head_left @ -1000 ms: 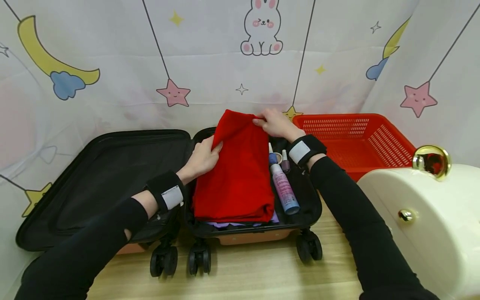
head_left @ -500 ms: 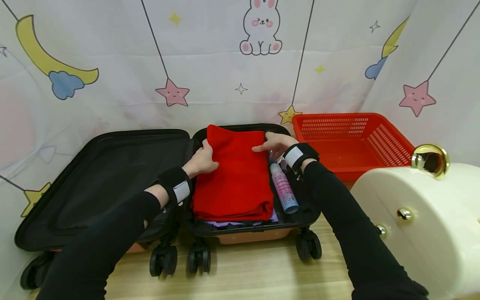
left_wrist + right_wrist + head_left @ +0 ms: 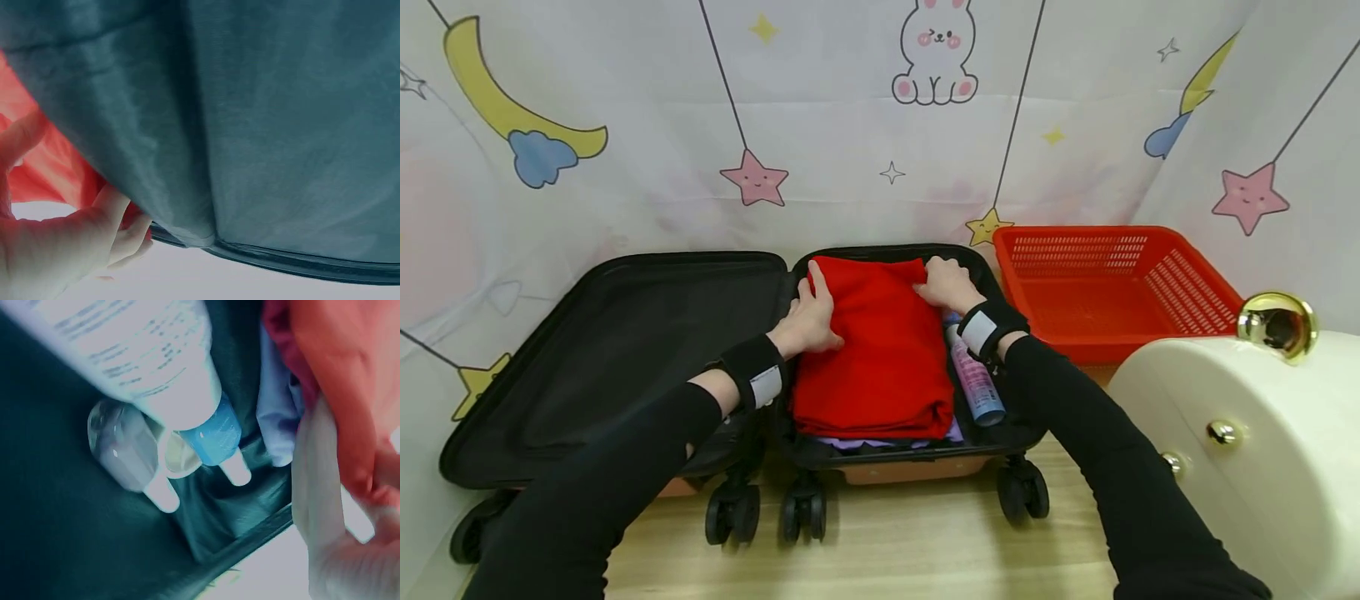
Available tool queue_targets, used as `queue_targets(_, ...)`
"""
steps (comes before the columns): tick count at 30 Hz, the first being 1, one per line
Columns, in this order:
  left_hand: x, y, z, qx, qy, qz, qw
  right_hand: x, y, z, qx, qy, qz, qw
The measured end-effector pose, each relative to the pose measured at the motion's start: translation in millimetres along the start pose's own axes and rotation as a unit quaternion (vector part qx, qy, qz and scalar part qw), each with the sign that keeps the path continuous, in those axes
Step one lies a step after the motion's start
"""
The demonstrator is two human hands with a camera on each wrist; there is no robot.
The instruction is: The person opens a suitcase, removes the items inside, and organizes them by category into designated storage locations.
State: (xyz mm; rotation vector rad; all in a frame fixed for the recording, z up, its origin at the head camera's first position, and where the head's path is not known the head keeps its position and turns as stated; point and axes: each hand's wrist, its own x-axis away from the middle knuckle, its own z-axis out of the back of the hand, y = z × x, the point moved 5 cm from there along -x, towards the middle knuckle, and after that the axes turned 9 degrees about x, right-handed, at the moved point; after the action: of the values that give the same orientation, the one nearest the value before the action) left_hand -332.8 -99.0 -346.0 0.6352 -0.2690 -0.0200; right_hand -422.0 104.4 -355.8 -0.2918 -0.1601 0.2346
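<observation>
A folded red cloth (image 3: pixel 880 358) lies in the right half of an open suitcase (image 3: pixel 797 454), over a strip of purple fabric (image 3: pixel 850 443). My left hand (image 3: pixel 808 317) rests along its upper left edge, fingers spread and thumb on top. At the upper right corner my right hand (image 3: pixel 949 283) holds the edge, thumb over the cloth and fingers down its side. Beside the cloth lies a pink and blue bottle (image 3: pixel 976 379), partly under my right wrist. The right wrist view also has a greyish nail-polish-like bottle (image 3: pixel 125 447), a blue one (image 3: pixel 215 434) and a small round item (image 3: pixel 177 456).
The suitcase's black-lined left half (image 3: pixel 647 350) lies open on the left. A red plastic basket (image 3: pixel 1105 308) stands at the back right. In front of it is a white rounded object (image 3: pixel 1262 433) with gold knobs. A printed curtain (image 3: pixel 835 100) hangs behind.
The cloth's raised far end has come down flat into the suitcase. Both hands have lowered with it. My right hand let go, then took the upper right edge again.
</observation>
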Motion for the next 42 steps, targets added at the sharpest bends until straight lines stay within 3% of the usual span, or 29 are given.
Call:
queue_targets(3, 1.1, 2.5, -0.2, -0.007, -0.009, 0.002, 0.9999, 4.7, -11.0, 2.9, 0.052, 0.067, 0.026, 0.9961)
queue_targets(8, 2.5, 6.4, -3.7, -0.008, -0.024, -0.009, 0.9996, 9.4, -10.5, 3.0, 0.015, 0.094, 0.025, 0.9952)
queue_targets(14, 4.6, 7.3, -6.2, 0.003, -0.041, -0.009, 0.9991, 4.6, -1.4, -1.8, -0.094, 0.019, -0.027, 0.9950)
queue_targets(16, 4.8, 6.8, -6.1, 0.005, -0.041, -0.010, 0.9991, 1.1, -2.1, -5.5, -0.128, -0.020, -0.039, 0.9908)
queue_targets(19, 5.8, 6.4, -5.5, 0.007, -0.039, -0.016, 0.9991, -5.4, -4.4, -8.9, -0.177, -0.046, -0.045, 0.9822)
queue_targets(22, 6.0, 7.2, -5.0, 0.009, -0.041, -0.018, 0.9990, -5.1, -11.1, 2.3, -0.273, -0.047, -0.023, 0.9605)
queue_targets(25, 4.6, 14.2, -2.1, 0.026, -0.046, -0.019, 0.9984, 4.6, -19.9, 32.4, -0.382, -0.046, 0.013, 0.9227)
queue_targets(27, 2.8, 19.3, 2.6, 0.055, -0.050, -0.020, 0.9971, 13.0, -26.6, 58.6, -0.436, -0.047, 0.038, 0.8976)
queue_targets(30, -2.2, 26.5, 9.3, 0.129, -0.068, -0.025, 0.9890, 24.9, -32.4, 99.1, -0.489, -0.024, 0.071, 0.8689)
queue_targets(32, -7.0, 30.5, 11.6, 0.185, -0.089, -0.031, 0.9783, 33.0, -33.2, 124.5, -0.527, 0.007, 0.086, 0.8457)
queue_targets(34, -12.3, 34.3, 10.0, 0.237, -0.119, -0.039, 0.9635, 40.8, -32.0, 146.4, -0.570, 0.043, 0.093, 0.8153)
queue_targets(36, -17.0, 38.7, 4.7, 0.276, -0.153, -0.046, 0.9477, 48.8, -29.1, 165.1, -0.611, 0.084, 0.090, 0.7817)
queue_targets(38, -20.9, 45.0, -4.1, 0.323, -0.193, -0.048, 0.9255, 55.6, -25.1, 180.4, -0.658, 0.120, 0.076, 0.7391)
queue_targets(40, -23.9, 58.7, -14.6, 0.400, -0.244, -0.062, 0.8812, 61.3, -21.1, 192.6, -0.696, 0.158, 0.062, 0.6973)
queue_targets(41, -25.2, 67.6, -18.8, 0.447, -0.262, -0.065, 0.8526, 63.5, -19.3, 197.2, -0.712, 0.175, 0.057, 0.6780)
queue_targets(42, -26.3, 78.2, -22.1, 0.499, -0.277, -0.072, 0.8183, 65.5, -17.5, 200.9, -0.724, 0.190, 0.052, 0.6613)
